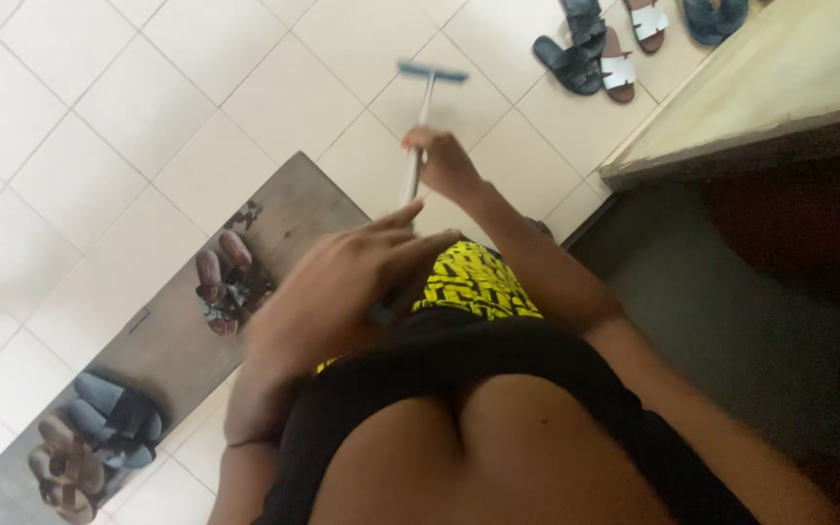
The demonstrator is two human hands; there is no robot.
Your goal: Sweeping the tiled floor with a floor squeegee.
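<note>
**Two hands on a long floor wiper**

Head view: The person looks straight down. The right hand [442, 160] is wrapped around the thin metal pole [418, 146] of a floor wiper. Its fingers are curled tight on the pole, about halfway along. The left hand [342, 282] sits lower, close to the body, at the near end of the pole. Its fingers lie close together and a little bent over that end. The picture is blurry there, so it is hard to tell if the left hand grips the pole or only rests on it.

The wiper head [433, 72] is a short blue bar. It rests on the pale tile floor [99, 117] at about 12 o'clock from the hands, out in front of the person.

A grey mat [274, 209] lies at about 9 o'clock. A red pair of sandals [226, 277] sits on it. More shoes [99, 437] wait at about 8 o'clock. Dark and white sandals [600, 49] lie at about 1 o'clock, near a pale step [780, 78].

To wipe well, the blue bar should likely stay flat on the tiles. The upper hand can steer and the lower hand can push. Slow, even strokes would probably work best. The shoes are close by, so the bar could bump them if it swings wide.
</note>
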